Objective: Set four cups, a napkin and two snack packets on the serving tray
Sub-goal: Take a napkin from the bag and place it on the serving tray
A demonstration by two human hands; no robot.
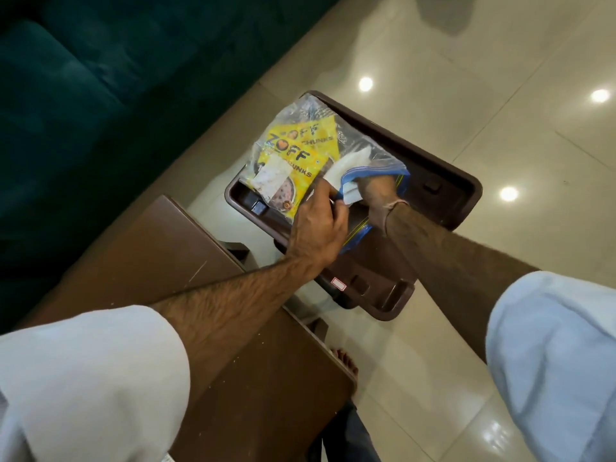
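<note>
L hand [318,225] pinching clear bag [300,141] mouth at 6 o'clock of brown tray [443,195]; R hand [380,195] inside bag, grip unclear, poss. on white napkin [346,168].

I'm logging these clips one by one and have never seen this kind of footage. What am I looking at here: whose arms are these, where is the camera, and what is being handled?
There is no machine: a person wears one wide-angle camera on the head, looking down at their own bare arms. The dark brown serving tray appears to be held above the tiled floor, beside a brown wooden table. On the tray lies a clear zip bag with a blue seal strip, holding yellow snack packets and what looks like a white napkin. The left hand pinches the bag's open edge, and the right hand reaches into the opening. No cups are visible. A bare foot shows below.
</note>
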